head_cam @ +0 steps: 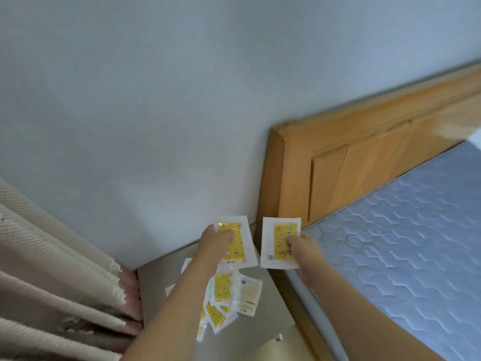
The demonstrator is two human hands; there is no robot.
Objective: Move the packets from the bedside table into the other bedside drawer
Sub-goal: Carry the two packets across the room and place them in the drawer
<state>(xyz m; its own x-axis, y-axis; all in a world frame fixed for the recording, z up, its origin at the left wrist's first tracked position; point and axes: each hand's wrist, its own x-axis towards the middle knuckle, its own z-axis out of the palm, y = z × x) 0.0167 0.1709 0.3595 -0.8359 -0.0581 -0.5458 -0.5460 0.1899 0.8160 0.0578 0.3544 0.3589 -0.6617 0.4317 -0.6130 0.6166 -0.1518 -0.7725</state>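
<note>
Two packets lifted, more left on the worktop

The left hand (217, 239) pinched one yellow-and-white packet (238, 243) with thumb over its face, and the right hand (299, 244) pinched a second packet (279, 241) the same way; both were held up side by side above the far end of the worktop (260, 329), near the wall and just left of the wooden headboard (351, 165). A loose pile of packets (223, 295) lay overlapping on the worktop below the left forearm. The packets looked light, thin and floppy, probably slick film, so a pinch near the middle or along a sealed edge would likely hold best; several could fan and slip.
</note>
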